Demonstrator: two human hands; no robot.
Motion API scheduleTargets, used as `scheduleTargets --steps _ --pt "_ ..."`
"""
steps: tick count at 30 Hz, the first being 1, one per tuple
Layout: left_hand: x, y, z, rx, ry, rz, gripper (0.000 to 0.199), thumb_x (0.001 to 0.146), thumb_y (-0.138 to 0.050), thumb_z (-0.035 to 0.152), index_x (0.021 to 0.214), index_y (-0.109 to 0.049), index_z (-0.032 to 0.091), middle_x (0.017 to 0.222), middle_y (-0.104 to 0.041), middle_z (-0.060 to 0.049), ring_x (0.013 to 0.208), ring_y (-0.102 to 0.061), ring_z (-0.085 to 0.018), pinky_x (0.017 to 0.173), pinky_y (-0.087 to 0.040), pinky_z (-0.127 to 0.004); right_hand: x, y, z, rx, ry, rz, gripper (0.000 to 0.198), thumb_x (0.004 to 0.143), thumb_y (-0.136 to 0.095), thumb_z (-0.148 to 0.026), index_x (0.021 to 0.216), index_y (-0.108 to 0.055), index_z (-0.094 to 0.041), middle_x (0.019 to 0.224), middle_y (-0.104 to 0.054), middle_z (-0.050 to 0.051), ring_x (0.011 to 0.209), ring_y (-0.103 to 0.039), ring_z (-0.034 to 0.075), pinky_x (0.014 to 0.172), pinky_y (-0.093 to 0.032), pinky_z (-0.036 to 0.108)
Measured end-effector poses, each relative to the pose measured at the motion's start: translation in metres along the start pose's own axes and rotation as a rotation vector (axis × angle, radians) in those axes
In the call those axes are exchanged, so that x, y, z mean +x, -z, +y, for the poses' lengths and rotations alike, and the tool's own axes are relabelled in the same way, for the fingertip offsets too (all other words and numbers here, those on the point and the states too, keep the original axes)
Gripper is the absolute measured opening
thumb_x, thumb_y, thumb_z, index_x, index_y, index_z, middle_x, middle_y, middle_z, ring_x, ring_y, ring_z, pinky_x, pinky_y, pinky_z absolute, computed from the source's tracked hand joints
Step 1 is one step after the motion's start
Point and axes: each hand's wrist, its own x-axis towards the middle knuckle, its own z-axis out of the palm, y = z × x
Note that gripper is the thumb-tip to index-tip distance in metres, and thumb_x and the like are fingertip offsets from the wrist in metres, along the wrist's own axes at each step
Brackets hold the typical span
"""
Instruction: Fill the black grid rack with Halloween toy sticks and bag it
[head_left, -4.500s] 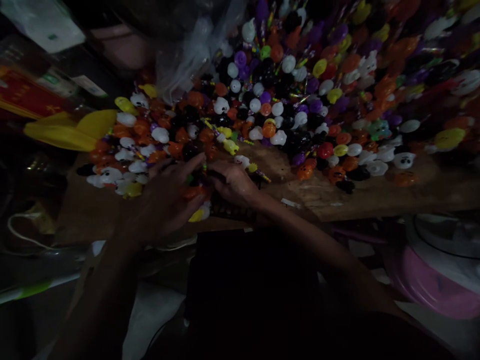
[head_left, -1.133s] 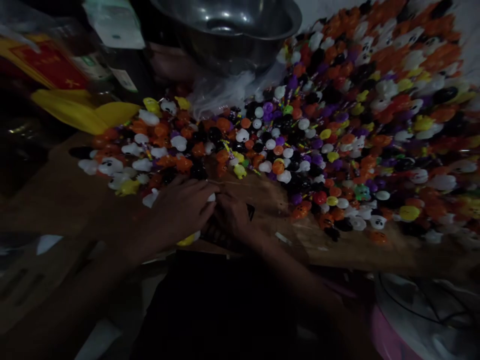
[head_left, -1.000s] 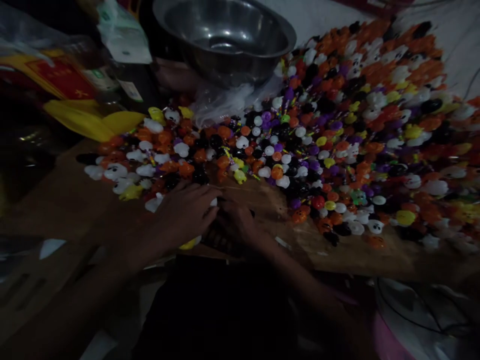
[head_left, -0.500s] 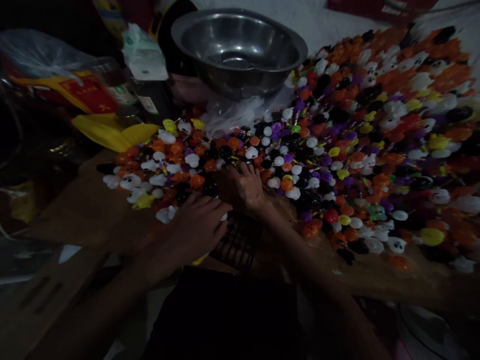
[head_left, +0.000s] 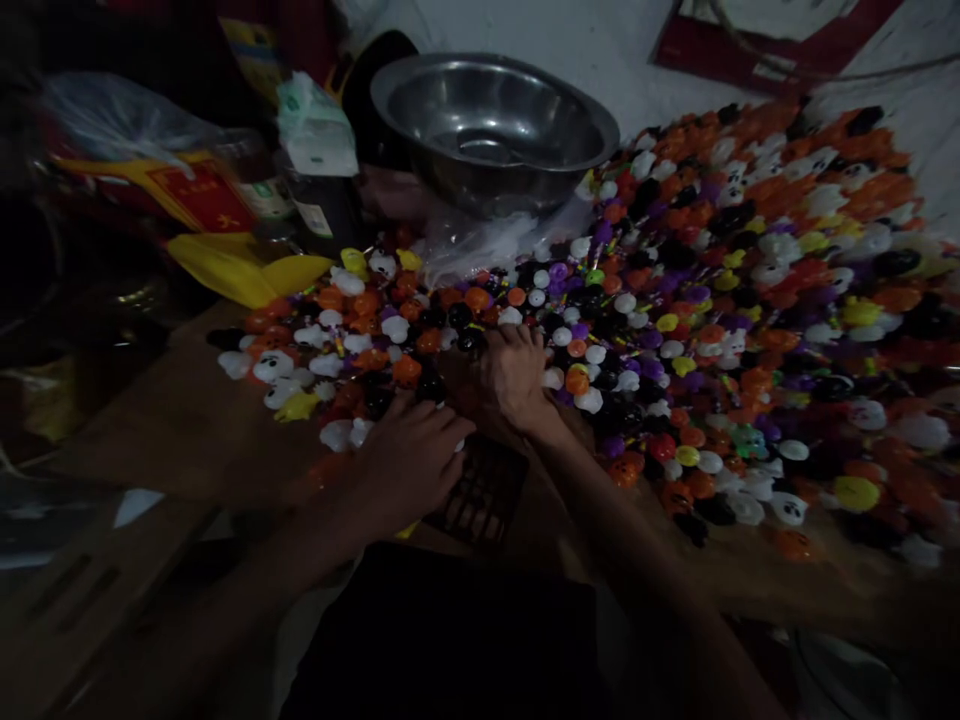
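- At the far left I see the bare wood of the bench; behind it lies a yellow object, with its long axis running roughly left to right.
- Next is the smaller group of plastic figures, heaped in mixed directions; one white figure turns its dark-eyed face towards me.
- My left grip is palm down, the fingers bent and pointing forward and to the right. A bit of white shows at its fingertips, but I cannot tell what it holds.
- The black slotted tray is on the bench in front of me, its left part under my left grip. Its right edge slants towards me and left; I cannot tell its long axis.
- Behind, a metal basin stands over a clear plastic bag.
- My right grip reaches beyond the tray to the figures, its fingers curled downward, away from me. The underside is hidden, so I cannot tell whether it is narrow or holding something.
- At the right, the large heap of figures rises towards the wall.
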Motion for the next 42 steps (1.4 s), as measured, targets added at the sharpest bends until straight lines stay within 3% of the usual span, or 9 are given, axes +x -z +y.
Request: scheduleTargets --steps 4,8,12,16,19,23,28,34,42 --pt "0.000 -0.001 0.001 -0.035 0.000 0.026 0.029 0.096 -0.046 0.016 0.114 -0.069 0.021 0.110 -0.075 -0.008 0.107 -0.065 -0.029 0.109 -0.039 -0.059 0.042 -0.016 -0.012 0.033 -0.024 -0.050 0.034 0.101 -0.043 -0.016 0.122 -0.071 -0.011 0.127 -0.070 0.019 0.120 -0.058 0.030 0.103 -0.042 0.043" --pt "0.000 -0.002 0.001 -0.047 0.005 0.028 0.029 0.096 -0.046 0.016 0.113 -0.069 0.021 0.113 -0.074 -0.008 0.108 -0.065 -0.028 0.113 -0.037 -0.060 0.061 -0.029 -0.018 -0.002 -0.042 -0.026 0.034 0.099 -0.044 -0.012 0.114 -0.075 -0.013 0.124 -0.071 0.021 0.119 -0.061 0.032 0.103 -0.043 0.047" --pt "-0.001 -0.004 -0.002 -0.052 0.005 0.036 0.027 0.096 -0.047 0.017 0.111 -0.069 0.021 0.108 -0.074 -0.007 0.108 -0.065 -0.029 0.112 -0.038 -0.061 0.059 -0.012 -0.016 -0.013 -0.018 -0.050 0.033 0.098 -0.047 -0.010 0.110 -0.077 -0.013 0.125 -0.072 0.020 0.120 -0.063 0.032 0.105 -0.043 0.048" --pt "0.000 -0.005 -0.004 -0.043 -0.009 0.043 0.026 0.096 -0.047 0.018 0.109 -0.070 0.021 0.105 -0.075 -0.007 0.107 -0.065 -0.030 0.108 -0.041 -0.059 0.032 0.024 0.005 0.046 -0.095 -0.136 0.024 0.096 -0.059 -0.023 0.109 -0.080 -0.019 0.116 -0.077 0.014 0.109 -0.070 0.029 0.098 -0.049 0.043" --pt "0.001 -0.002 -0.005 -0.023 -0.014 0.014 0.028 0.095 -0.047 0.020 0.110 -0.070 0.019 0.106 -0.076 -0.009 0.108 -0.066 -0.032 0.107 -0.042 -0.059 -0.011 0.037 0.030 0.105 -0.123 -0.146 0.020 0.094 -0.064 -0.026 0.104 -0.081 -0.022 0.107 -0.079 0.009 0.099 -0.073 0.026 0.088 -0.051 0.036" --pt "0.001 0.002 -0.007 0.006 0.001 0.012 0.039 0.094 -0.046 0.023 0.125 -0.068 0.017 0.111 -0.077 -0.012 0.107 -0.069 -0.034 0.103 -0.045 -0.058 -0.089 0.024 0.053 0.333 -0.093 -0.066 0.019 0.093 -0.065 -0.022 0.103 -0.080 -0.022 0.106 -0.078 0.008 0.090 -0.072 0.021 0.081 -0.051 0.031" --pt "0.001 0.008 -0.014 0.021 0.046 -0.044 0.043 0.095 -0.044 0.034 0.130 -0.066 0.020 0.106 -0.078 -0.010 0.103 -0.072 -0.031 0.100 -0.048 -0.050 -0.163 -0.001 0.041 0.402 -0.132 -0.030 0.018 0.093 -0.064 -0.019 0.105 -0.078 -0.021 0.106 -0.075 0.008 0.092 -0.068 0.022 0.084 -0.048 0.034" --pt "0.006 0.015 -0.014 -0.017 0.043 -0.077 0.043 0.096 -0.047 0.036 0.130 -0.065 0.018 0.126 -0.074 -0.010 0.114 -0.070 -0.031 0.099 -0.051 -0.047 -0.170 -0.013 0.027 0.275 -0.207 -0.226 0.018 0.095 -0.061 -0.018 0.107 -0.074 -0.017 0.107 -0.073 0.013 0.097 -0.064 0.027 0.090 -0.044 0.040" --pt "0.000 0.014 -0.010 0.043 0.069 -0.004 0.038 0.096 -0.050 0.034 0.127 -0.066 0.020 0.109 -0.078 -0.008 0.101 -0.072 -0.028 0.104 -0.050 -0.046 -0.160 -0.006 0.036 0.282 -0.072 -0.229 0.034 0.101 -0.048 -0.016 0.128 -0.069 -0.018 0.122 -0.070 0.016 0.106 -0.064 0.028 0.085 -0.047 0.037"
